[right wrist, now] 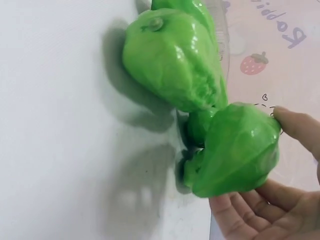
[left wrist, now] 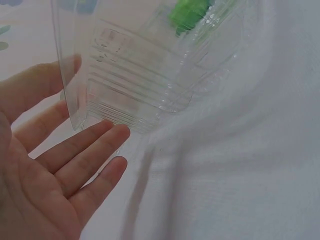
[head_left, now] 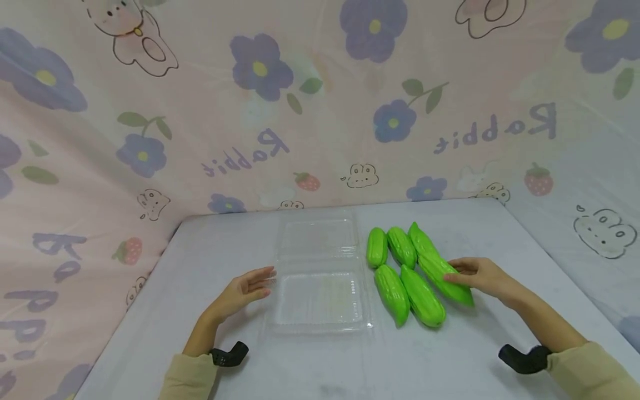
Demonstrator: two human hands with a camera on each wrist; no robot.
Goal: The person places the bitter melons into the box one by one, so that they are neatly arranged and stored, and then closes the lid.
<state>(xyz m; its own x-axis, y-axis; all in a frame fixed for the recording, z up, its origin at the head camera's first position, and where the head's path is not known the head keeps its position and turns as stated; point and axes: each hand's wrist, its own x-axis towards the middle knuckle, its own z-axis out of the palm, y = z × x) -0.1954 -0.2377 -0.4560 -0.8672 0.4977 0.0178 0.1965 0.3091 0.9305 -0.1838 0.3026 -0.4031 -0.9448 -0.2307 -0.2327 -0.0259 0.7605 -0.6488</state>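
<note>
Several glossy green ridged gourds, resembling bitter melons, lie in a group on the white table. My right hand grips the rightmost green gourd, thumb on one side and fingers on the other. In the right wrist view, this held gourd appears beside another green gourd. A clear plastic clamshell box lies unfolded left of the gourds. At its left edge is my left hand, fingers extended. The left wrist view has the fingers loosely straight by the box's clear wall, pinching nothing.
The box's other half lies flat toward the back. Two shorter gourds sit at the group's back left, and two more in front. A patterned cloth rises behind the white table and along both sides.
</note>
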